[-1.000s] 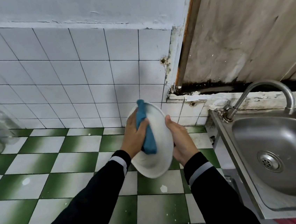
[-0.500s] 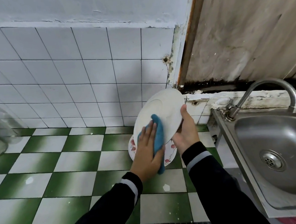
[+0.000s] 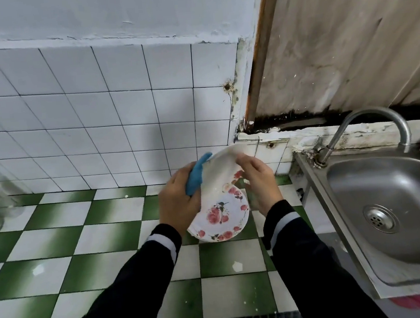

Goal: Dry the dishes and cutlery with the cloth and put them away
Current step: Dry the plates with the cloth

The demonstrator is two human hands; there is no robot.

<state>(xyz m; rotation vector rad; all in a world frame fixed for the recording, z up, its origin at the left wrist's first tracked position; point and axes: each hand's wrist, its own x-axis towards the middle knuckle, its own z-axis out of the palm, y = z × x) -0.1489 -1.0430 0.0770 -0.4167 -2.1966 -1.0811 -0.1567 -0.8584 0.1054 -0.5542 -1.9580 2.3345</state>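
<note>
Both hands hold a blurred white plate (image 3: 220,168) tilted over the bench (image 3: 82,237) near its right edge. The left hand (image 3: 179,201) curls round a blue cloth (image 3: 197,175) against the plate, and the right hand (image 3: 258,182) grips its rim. A flowered plate (image 3: 220,217) lies beneath, near the sink (image 3: 388,192).

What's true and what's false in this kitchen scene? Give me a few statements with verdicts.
1. The left hand holds a blue cloth. True.
2. The right hand is idle. False: it grips a plate by its rim.
3. The tap is running. False: no water comes from it.
4. The sink is full of dishes. False: its basin shows only the drain.
5. The counter has green and white tiles. True.
</note>
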